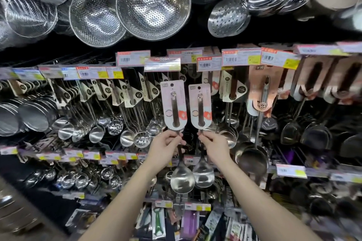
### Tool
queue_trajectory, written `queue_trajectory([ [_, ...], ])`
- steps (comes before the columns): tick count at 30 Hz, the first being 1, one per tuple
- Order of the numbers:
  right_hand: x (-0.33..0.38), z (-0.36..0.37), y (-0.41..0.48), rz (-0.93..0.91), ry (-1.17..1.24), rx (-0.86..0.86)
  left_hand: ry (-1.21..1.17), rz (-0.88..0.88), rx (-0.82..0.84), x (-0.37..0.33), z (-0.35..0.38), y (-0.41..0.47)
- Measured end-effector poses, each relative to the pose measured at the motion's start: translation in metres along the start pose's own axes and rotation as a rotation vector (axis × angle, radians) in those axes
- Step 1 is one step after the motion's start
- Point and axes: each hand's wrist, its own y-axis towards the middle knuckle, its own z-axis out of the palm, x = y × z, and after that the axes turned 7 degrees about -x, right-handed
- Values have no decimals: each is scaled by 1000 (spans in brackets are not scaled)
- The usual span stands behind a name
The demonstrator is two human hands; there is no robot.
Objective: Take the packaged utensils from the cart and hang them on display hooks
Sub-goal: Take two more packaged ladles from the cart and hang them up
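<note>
I hold two packaged steel spoons upright in front of the display wall. My left hand [166,147] grips the handle of the left spoon [182,180] just below its pale card sleeve [173,103]. My right hand [212,147] grips the right spoon [203,175] the same way, under its card sleeve [199,105]. Both cards have a hang hole at the top and sit just below a price-tag strip [162,64]. The hook behind the cards is hidden. The cart is out of view.
Rows of carded ladles and skimmers [117,123] hang left of the spoons, and a copper-carded ladle [262,103] hangs right. Steel colanders [152,4] hang overhead. Lower hooks hold peelers and small packaged tools [158,221].
</note>
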Motion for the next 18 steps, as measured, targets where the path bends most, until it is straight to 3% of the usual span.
queue_trajectory([
  [18, 34, -23, 8, -120, 68, -122, 2, 9, 48, -11, 12, -4],
])
